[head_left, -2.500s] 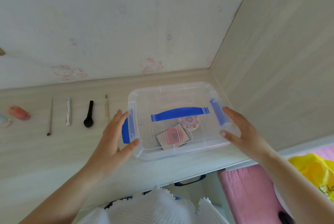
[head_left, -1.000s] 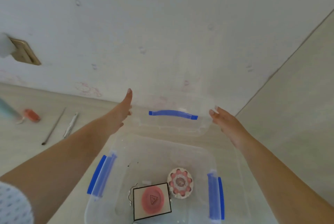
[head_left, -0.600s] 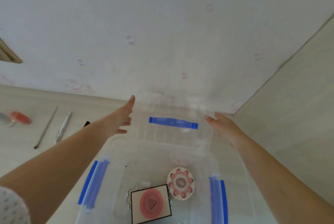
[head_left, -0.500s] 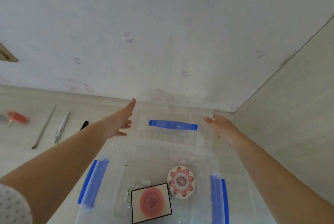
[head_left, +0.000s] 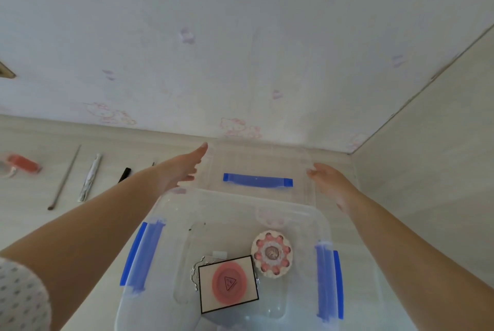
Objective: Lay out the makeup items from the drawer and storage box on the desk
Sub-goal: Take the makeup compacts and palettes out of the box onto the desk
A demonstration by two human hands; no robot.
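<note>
The clear storage box [head_left: 307, 213] stands uncovered at the near edge of the desk, its blue latches [head_left: 140, 256] hanging at both sides. Inside lie a square white card with a pink round item [head_left: 228, 284] and a round pink-and-white compact [head_left: 272, 254]. Its clear lid [head_left: 258, 162], with a blue handle, sits low behind the box near the wall. My left hand [head_left: 184, 170] holds the lid's left edge and my right hand [head_left: 330, 183] holds its right edge.
On the desk to the left lie an orange-red item [head_left: 22, 163], a thin stick [head_left: 64, 178], a silver wrapped tube [head_left: 90, 177] and a black handle [head_left: 124, 174] partly behind my left arm. A wooden side panel [head_left: 427, 157] closes the right.
Both hands lifted the lid off the box, carried it back toward the wall and lowered it behind the box. The box's contents have not moved.
</note>
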